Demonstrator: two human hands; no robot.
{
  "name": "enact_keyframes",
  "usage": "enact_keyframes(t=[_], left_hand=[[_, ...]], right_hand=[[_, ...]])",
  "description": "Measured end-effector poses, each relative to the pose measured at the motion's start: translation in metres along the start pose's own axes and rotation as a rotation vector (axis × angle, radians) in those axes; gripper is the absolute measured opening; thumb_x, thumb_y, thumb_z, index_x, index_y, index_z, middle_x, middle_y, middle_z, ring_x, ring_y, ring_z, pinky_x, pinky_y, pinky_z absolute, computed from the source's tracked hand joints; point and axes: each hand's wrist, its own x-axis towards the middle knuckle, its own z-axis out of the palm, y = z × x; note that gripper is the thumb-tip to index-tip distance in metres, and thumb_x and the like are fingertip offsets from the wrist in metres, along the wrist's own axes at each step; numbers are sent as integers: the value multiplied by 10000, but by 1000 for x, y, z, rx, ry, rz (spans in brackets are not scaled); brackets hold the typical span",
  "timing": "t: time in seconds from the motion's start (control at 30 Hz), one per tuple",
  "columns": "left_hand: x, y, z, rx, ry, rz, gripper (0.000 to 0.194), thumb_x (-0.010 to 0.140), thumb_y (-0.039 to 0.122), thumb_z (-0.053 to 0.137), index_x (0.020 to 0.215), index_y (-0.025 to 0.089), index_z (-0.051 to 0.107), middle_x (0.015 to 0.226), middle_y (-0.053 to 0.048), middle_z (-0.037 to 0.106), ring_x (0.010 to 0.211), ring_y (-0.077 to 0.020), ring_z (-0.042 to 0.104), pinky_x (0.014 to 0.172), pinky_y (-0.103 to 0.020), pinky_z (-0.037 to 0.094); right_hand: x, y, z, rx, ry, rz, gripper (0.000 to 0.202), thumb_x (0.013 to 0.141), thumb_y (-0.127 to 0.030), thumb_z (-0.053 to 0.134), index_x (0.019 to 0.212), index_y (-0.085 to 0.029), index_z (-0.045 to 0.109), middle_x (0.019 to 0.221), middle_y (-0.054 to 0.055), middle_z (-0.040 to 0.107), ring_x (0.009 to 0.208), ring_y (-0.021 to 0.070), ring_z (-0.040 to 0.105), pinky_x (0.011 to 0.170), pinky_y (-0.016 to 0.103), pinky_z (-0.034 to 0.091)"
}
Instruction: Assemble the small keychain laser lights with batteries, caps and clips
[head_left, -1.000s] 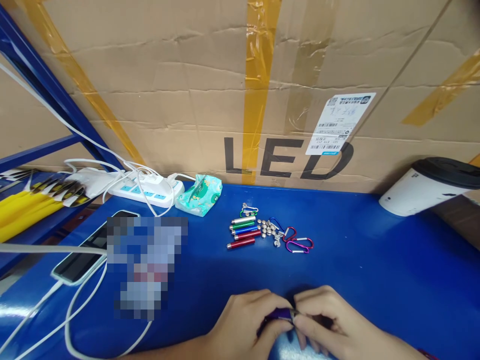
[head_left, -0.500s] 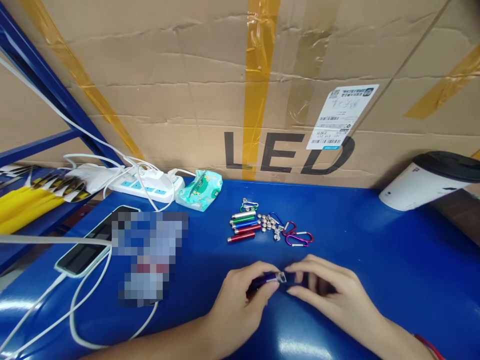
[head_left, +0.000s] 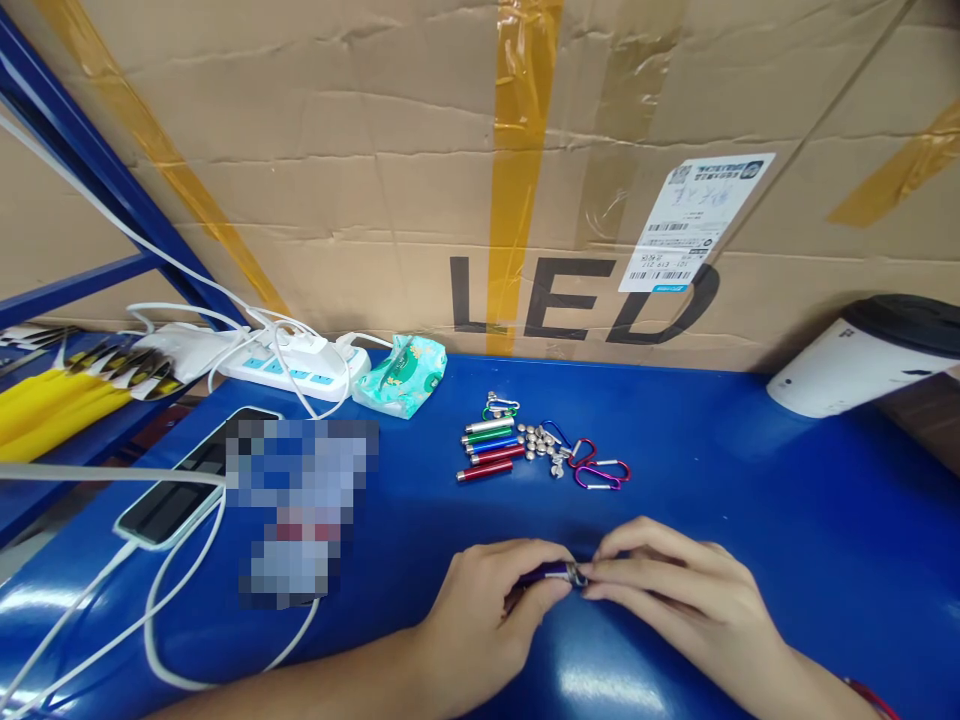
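My left hand (head_left: 491, 620) is closed around a slim purple mini flashlight (head_left: 556, 572), its silver end facing right. At that end the fingertips of my right hand (head_left: 675, 590) are pinched together, touching the metal. Whether a small piece sits between them is hidden. Beyond my hands lie several mini flashlights in silver, green, blue and red, with a red flashlight (head_left: 484, 471) nearest me. To their right is a cluster of small silver button cells (head_left: 538, 440). Carabiners surround it, among them a purple carabiner (head_left: 597, 480) and a green carabiner (head_left: 499, 408).
A cardboard box (head_left: 360, 200) stands along the back of the blue table (head_left: 420, 500). On the left are a power strip (head_left: 300, 378), white cables, a phone (head_left: 176, 500), a blurred-out item and a green tissue pack (head_left: 405, 375). A lidded cup (head_left: 832, 360) stands at right.
My right fingertips have moved in and closed onto the flashlight's silver end, which faced an open gap before. The flashlight has shifted slightly right and down in view.
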Motion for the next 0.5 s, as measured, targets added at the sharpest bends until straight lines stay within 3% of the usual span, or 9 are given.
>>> enact_keyframes(t=[0.33, 0.5], left_hand=[[-2, -1, -1, 101, -20, 70, 190, 895, 189, 459, 857, 204, 645, 668, 32, 594, 598, -102, 525, 574, -182, 375], [-1, -3, 1, 180, -34, 86, 193, 902, 195, 455, 865, 221, 643, 672, 39, 600, 600, -103, 541, 560, -181, 369]], right_hand=[[-8, 6, 5, 122, -82, 151, 123, 825, -287, 602, 791, -210, 692, 742, 31, 641, 595, 109, 613, 530, 177, 506], [-7, 4, 4, 62, -90, 83, 204, 878, -267, 526, 768, -228, 693, 737, 17, 649, 593, 99, 622, 513, 175, 483]])
